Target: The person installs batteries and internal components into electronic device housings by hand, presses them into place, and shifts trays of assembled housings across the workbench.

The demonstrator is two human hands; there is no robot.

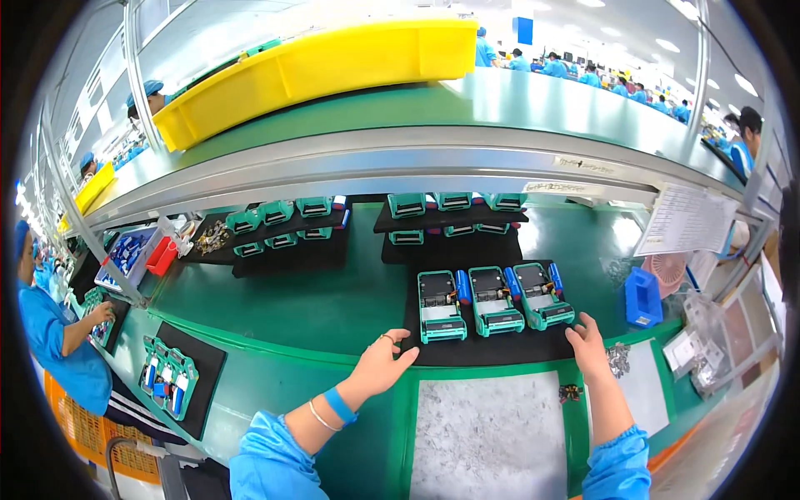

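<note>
Three green-framed devices (442, 307) with black and grey insides stand in a row on a black foam mat (500, 348). Blue cylindrical cells (463, 287) lie along their sides. My left hand (385, 364) is at the mat's front left corner, thumb and fingers apart, holding nothing. At the front right corner is my right hand (588, 343), its fingers also parted and nothing visible in them. Whether the fingertips touch the mat's edges I cannot tell. A worn white sheet (490, 433) lies between my forearms.
More green devices sit on black mats (292, 260) beneath the metal shelf (400, 158), which bears a yellow bin (333, 67). A blue bin (642, 297) and bagged parts (708, 350) are at right. A co-worker (62, 333) handles parts at left, beside another mat (196, 375).
</note>
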